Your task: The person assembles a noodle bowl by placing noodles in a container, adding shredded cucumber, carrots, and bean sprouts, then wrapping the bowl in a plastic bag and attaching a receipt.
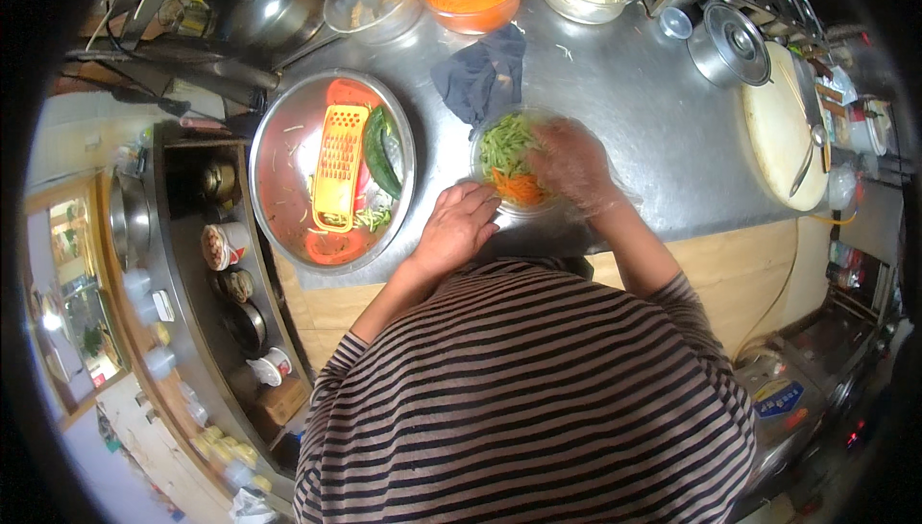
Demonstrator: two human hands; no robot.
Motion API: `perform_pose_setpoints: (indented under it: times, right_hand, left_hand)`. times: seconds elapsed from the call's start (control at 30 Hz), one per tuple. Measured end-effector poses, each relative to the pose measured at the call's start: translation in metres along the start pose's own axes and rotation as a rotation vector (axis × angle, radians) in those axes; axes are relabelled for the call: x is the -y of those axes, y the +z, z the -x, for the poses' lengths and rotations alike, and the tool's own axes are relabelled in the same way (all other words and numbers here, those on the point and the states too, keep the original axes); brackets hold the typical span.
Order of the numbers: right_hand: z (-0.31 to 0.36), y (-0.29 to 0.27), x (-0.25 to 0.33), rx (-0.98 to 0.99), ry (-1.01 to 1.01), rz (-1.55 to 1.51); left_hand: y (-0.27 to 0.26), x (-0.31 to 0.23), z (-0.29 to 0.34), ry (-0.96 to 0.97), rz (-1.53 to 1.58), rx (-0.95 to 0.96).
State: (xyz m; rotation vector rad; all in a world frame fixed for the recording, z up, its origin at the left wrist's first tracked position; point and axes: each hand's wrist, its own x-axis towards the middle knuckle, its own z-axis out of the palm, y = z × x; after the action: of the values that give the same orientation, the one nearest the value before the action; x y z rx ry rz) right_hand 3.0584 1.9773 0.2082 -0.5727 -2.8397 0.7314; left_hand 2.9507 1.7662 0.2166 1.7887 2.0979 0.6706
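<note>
Where vegetable shreds (509, 145) lie, the right hand (576, 164) reaches.

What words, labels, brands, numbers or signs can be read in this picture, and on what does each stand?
None can be quoted reliably.
Blue-and-yellow label, lower right: light marks, too small and blurred.
White tub with red marking, left shelves: too small.
Lower white tub, same shelves: too small.
Bowl of shredded vegetables, at the hands: no lettering I can make out.
Yellow grater: likewise none.
</note>
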Motion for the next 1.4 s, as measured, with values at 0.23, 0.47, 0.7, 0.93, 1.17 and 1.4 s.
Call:
perform_pose_setpoints:
  times: [0.23,0.47,0.7,0.93,1.17,1.4]
  right_hand:
    - [0.008,0.029,-0.026,-0.038,0.228,-0.068]
    - [0.009,-0.021,-0.004,-0.101,0.075,-0.203]
    - [0.011,0.023,-0.012,-0.141,0.001,-0.244]
    - [0.013,-0.046,-0.037,-0.43,0.161,-0.406]
    - [0.023,-0.053,-0.012,0.187,0.118,0.025]
    - [0.071,0.009,-0.001,-0.17,-0.185,0.018]
  left_hand:
    - [-0.001,-0.004,-0.003,-0.018,-0.01,0.025]
    - [0.001,-0.003,-0.002,-0.007,-0.001,-0.027]
    - [0.006,-0.001,0.0,0.002,0.004,-0.077]
    - [0.002,-0.005,0.005,-0.05,0.014,-0.113]
    - [0.002,-0.009,-0.003,0.064,-0.041,-0.06]
    - [0.01,-0.013,-0.007,0.107,-0.025,-0.039]
